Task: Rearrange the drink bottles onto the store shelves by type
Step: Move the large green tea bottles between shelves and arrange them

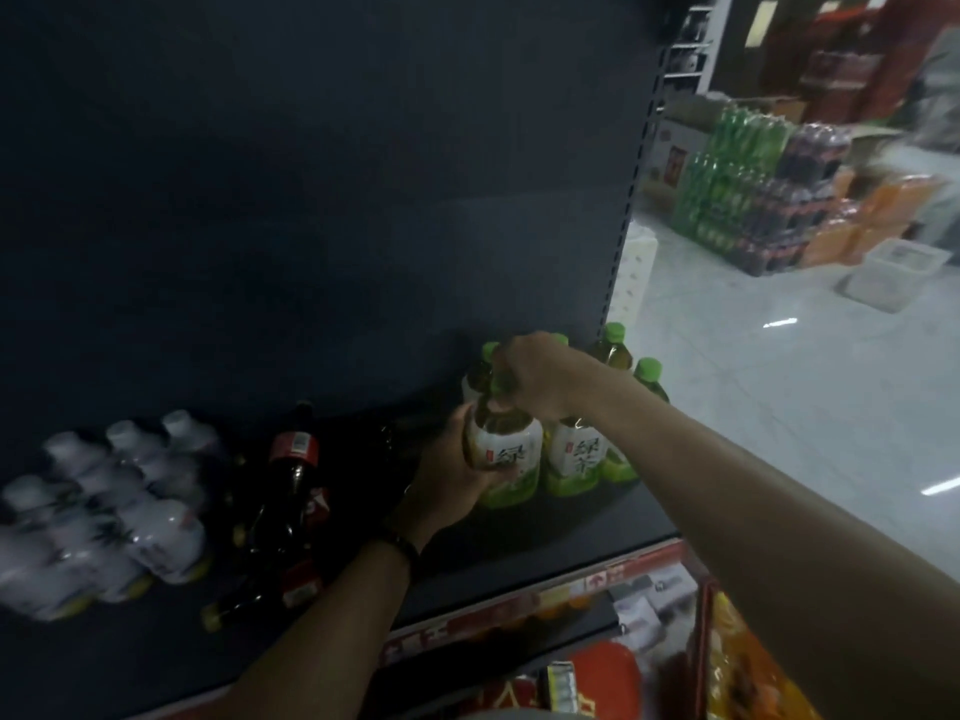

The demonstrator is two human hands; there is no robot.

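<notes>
A green tea bottle (pixel 506 457) with a white and green label stands upright on the dark shelf (pixel 571 527). My left hand (pixel 447 475) grips its body from the left. My right hand (pixel 530 374) grips its neck and cap from above. Several more green tea bottles (pixel 579 459) with green caps stand right beside it, at the shelf's right end. A cola bottle (pixel 291 459) with a red label stands left of my left hand, with other dark bottles lying around it. Several white-capped bottles (pixel 130 501) are grouped at the far left, blurred.
The shelf's dark back panel (pixel 311 200) rises behind the bottles. A red price strip (pixel 597 579) runs along the shelf front. To the right lies a pale floor aisle with stacked packs of green and dark soda (pixel 753 189) and a white bin (pixel 893 272).
</notes>
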